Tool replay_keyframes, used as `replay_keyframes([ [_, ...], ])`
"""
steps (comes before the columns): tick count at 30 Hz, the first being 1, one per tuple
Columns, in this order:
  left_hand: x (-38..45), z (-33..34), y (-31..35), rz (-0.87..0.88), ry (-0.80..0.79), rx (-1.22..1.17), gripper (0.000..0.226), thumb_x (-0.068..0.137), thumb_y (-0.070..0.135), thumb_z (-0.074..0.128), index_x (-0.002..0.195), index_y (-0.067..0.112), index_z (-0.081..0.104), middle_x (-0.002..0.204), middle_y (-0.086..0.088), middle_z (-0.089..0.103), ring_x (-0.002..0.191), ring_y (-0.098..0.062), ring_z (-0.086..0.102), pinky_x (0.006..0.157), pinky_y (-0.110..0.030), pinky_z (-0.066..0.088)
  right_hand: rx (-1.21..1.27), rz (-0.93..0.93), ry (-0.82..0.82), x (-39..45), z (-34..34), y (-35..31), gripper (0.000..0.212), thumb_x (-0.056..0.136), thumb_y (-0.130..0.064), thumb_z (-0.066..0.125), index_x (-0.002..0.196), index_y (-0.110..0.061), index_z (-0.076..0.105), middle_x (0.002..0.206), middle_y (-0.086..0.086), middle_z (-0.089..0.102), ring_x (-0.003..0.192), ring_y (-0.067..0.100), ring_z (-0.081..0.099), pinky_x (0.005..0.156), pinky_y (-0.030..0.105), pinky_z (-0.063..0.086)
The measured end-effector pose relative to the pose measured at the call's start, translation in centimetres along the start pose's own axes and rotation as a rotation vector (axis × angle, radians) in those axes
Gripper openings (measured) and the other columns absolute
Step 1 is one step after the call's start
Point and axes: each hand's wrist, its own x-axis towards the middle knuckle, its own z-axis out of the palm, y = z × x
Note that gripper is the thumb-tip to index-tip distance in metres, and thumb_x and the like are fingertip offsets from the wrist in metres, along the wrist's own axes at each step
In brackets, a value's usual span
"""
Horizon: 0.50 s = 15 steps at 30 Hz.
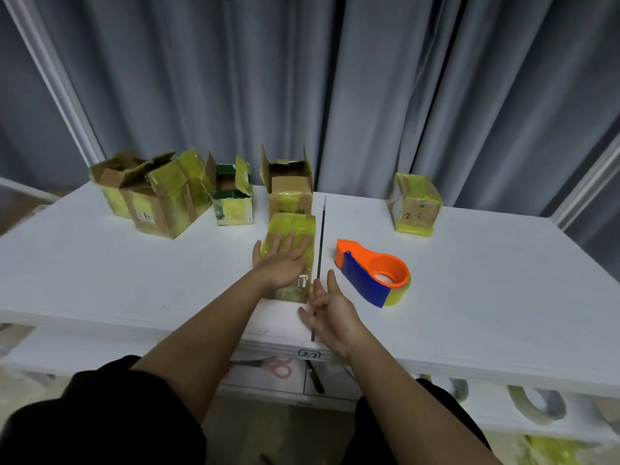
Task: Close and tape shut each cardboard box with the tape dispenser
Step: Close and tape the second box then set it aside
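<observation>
A closed cardboard box (pixel 295 226) covered in yellow tape lies in the middle of the white table (pixel 134 273). My left hand (pixel 283 260) presses flat on its top with straight fingers. My right hand (pixel 327 308) hovers just right of the box's near corner, fingers spread and holding nothing. The orange and blue tape dispenser (pixel 374 271) with yellow tape lies on the table to the right of both hands. Behind the box stands an open box (pixel 290 186) with its flaps up.
Two more open boxes, a large one (pixel 157 193) and a small one (pixel 235 196), stand at the back left. A taped box (pixel 414 204) marked 2-2 stands at the back right. A dark seam (pixel 320 250) splits the table. Scissors (pixel 268 365) lie on a shelf below.
</observation>
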Motion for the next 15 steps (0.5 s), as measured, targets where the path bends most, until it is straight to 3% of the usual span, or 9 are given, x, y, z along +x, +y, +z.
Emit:
replay_keyframes([
  [5, -0.3, 0.0, -0.2, 0.010, 0.010, -0.072, 0.059, 0.099, 0.024, 0.023, 0.150, 0.035, -0.004, 0.159, 0.007, -0.011, 0.145, -0.015, -0.017, 0.113, -0.047, -0.018, -0.023, -0.038, 0.034, 0.1, -1.2, -1.1, 0.074, 0.097, 0.008, 0.028, 0.151, -0.038, 0.010, 0.159, 0.000, 0.016, 0.138, 0.022, 0.036, 0.102, 0.044, 0.044],
  [8, 0.1, 0.3, -0.6, 0.035, 0.040, -0.122, 0.062, 0.098, 0.019, 0.024, 0.150, 0.034, -0.005, 0.159, 0.004, -0.012, 0.145, -0.015, -0.017, 0.114, -0.043, -0.014, -0.240, -0.269, 0.126, 0.7, -1.4, -1.5, 0.061, 0.096, 0.007, 0.039, 0.143, -0.032, 0.035, 0.144, 0.003, 0.040, 0.117, 0.016, 0.054, 0.087, 0.029, 0.053],
  [10, 0.3, 0.2, -1.1, 0.084, 0.066, -0.186, 0.067, 0.096, 0.014, 0.029, 0.150, 0.033, -0.005, 0.159, 0.003, -0.013, 0.145, -0.013, -0.016, 0.117, -0.039, -0.009, -0.475, -0.457, 0.116, 1.3, -1.5, -1.6, 0.053, 0.093, 0.010, 0.041, 0.128, -0.031, 0.048, 0.138, 0.002, 0.050, 0.116, 0.010, 0.056, 0.090, 0.022, 0.050],
  [12, 0.2, -0.2, -1.7, 0.152, 0.081, -0.398, 0.071, 0.094, 0.006, 0.034, 0.151, 0.033, 0.001, 0.160, 0.003, -0.005, 0.147, -0.014, -0.005, 0.119, -0.039, 0.004, -0.730, -0.567, 0.042, 2.0, -1.8, -1.7, 0.054, 0.092, 0.008, 0.042, 0.125, -0.033, 0.053, 0.139, -0.007, 0.049, 0.126, 0.003, 0.047, 0.100, 0.019, 0.044],
  [13, -0.1, -0.5, -2.0, 0.174, 0.091, -0.591, 0.070, 0.093, 0.002, 0.035, 0.150, 0.034, 0.008, 0.160, 0.004, 0.005, 0.146, -0.016, 0.008, 0.118, -0.039, 0.018, -0.887, -0.598, -0.002, 2.3, -2.0, -1.9, 0.056, 0.090, 0.007, 0.043, 0.127, -0.033, 0.054, 0.141, -0.012, 0.045, 0.128, -0.003, 0.041, 0.103, 0.018, 0.041],
  [15, -1.1, -1.2, -3.0, 0.190, 0.193, -0.918, 0.064, 0.095, -0.003, 0.034, 0.148, 0.032, 0.025, 0.148, 0.009, 0.030, 0.130, -0.012, 0.038, 0.099, -0.022, 0.045, -1.180, -0.643, -0.063, 2.9, -2.6, -2.4, 0.064, 0.084, 0.008, 0.042, 0.132, -0.032, 0.054, 0.145, -0.016, 0.037, 0.124, -0.008, 0.038, 0.101, 0.018, 0.040],
])
